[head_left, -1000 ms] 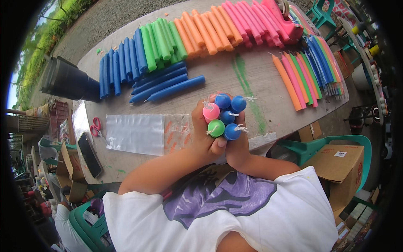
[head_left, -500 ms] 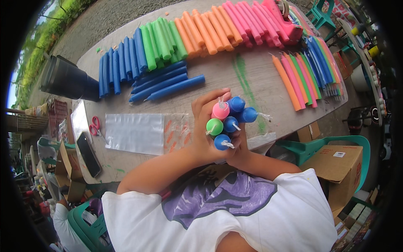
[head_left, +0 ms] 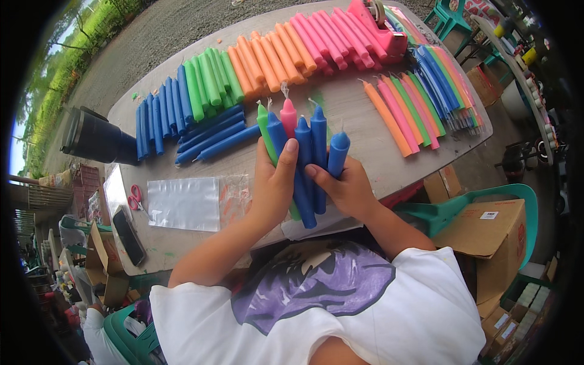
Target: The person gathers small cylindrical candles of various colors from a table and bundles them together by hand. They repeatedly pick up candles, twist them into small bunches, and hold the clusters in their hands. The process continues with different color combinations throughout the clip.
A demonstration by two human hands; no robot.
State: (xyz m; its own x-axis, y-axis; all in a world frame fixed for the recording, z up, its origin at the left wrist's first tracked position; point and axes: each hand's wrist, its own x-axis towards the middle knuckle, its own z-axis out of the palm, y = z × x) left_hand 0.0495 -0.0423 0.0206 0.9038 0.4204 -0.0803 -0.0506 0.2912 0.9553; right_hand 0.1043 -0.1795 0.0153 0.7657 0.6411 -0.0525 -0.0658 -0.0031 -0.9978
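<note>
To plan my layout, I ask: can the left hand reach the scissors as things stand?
Probably not: the left hand is wrapped around candles, though nothing appears to cover the scissors.

Worn grey table (head_left: 371, 164) is carrying blue candles (head_left: 165, 112), green candles (head_left: 208, 79), orange candles (head_left: 272, 58) and pink candles (head_left: 310, 33) in rows. Scissors (head_left: 135, 198), dark phone (head_left: 128, 237) and clear plastic bag (head_left: 182, 204) are lying leftward.

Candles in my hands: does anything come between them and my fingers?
Nothing visible does. Your bare left hand and right hand touch the candles directly, though their far side is hidden. The clear plastic bag lies flat, off to the left.
</note>
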